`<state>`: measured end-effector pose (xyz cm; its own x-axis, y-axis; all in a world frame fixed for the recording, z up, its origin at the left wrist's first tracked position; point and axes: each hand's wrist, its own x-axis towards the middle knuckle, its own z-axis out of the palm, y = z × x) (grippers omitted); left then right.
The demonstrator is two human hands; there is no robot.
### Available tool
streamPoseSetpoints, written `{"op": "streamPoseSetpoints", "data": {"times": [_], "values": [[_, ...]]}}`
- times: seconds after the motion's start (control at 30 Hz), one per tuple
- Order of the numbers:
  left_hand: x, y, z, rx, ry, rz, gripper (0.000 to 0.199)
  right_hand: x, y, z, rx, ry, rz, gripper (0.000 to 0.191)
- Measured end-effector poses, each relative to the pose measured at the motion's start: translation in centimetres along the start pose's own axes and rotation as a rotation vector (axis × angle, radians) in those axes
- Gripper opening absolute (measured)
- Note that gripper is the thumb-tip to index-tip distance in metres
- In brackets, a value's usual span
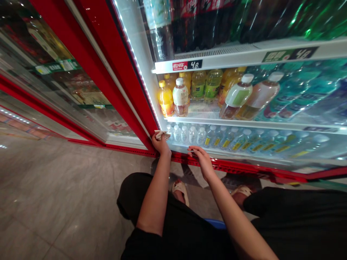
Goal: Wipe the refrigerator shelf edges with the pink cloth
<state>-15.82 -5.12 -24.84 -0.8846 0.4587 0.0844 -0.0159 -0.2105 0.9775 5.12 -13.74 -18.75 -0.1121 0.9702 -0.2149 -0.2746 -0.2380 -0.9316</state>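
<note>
My left hand [161,143] is closed around a crumpled, pale beige cloth [162,134] at the lower left corner of a lit drinks fridge, by its red frame [135,97]. Whether the cloth is fabric or paper, I cannot tell. Small water bottles [192,135] stand just behind it on the bottom shelf. My right hand [202,160] reaches over the red bottom edge of the fridge, fingers loosely stretched and apart, and appears to hold nothing. It is nearest to the fridge's lower sill [230,156], though contact is unclear.
Juice and tea bottles [181,96] stand on the shelf above, under a price strip [187,65]. A glass door of another cabinet [108,122] lies to the left. My sandalled foot [180,191] rests on the grey tiled floor [67,202]; something blue [215,223] shows below my right forearm.
</note>
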Motion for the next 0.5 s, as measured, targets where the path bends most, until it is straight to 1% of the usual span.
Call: {"op": "streamPoseSetpoints", "data": {"times": [0.17,0.23,0.27,0.33,0.43,0.5], "values": [[0.6,0.4,-0.4,-0.002,0.218,0.003,0.029,0.0,0.2,-0.1,0.015,0.002,0.009,0.037],[1.1,0.5,-0.6,0.006,0.275,0.000,0.031,0.1,0.1,0.0,0.018,0.001,0.005,0.036],[1.4,0.5,-0.7,0.013,0.285,-0.006,0.031,0.2,0.1,0.1,0.020,0.000,0.003,0.036],[1.8,0.2,-0.8,0.033,0.266,-0.030,0.031,0.4,0.2,0.3,0.027,-0.003,-0.001,0.036],[1.2,-0.9,-0.8,0.074,0.175,-0.093,0.028,0.6,0.6,0.8,0.038,-0.017,-0.001,0.035],[0.2,-1.6,-0.7,0.098,0.104,-0.139,0.038,0.6,0.9,1.1,0.042,-0.025,0.002,0.034]]}}
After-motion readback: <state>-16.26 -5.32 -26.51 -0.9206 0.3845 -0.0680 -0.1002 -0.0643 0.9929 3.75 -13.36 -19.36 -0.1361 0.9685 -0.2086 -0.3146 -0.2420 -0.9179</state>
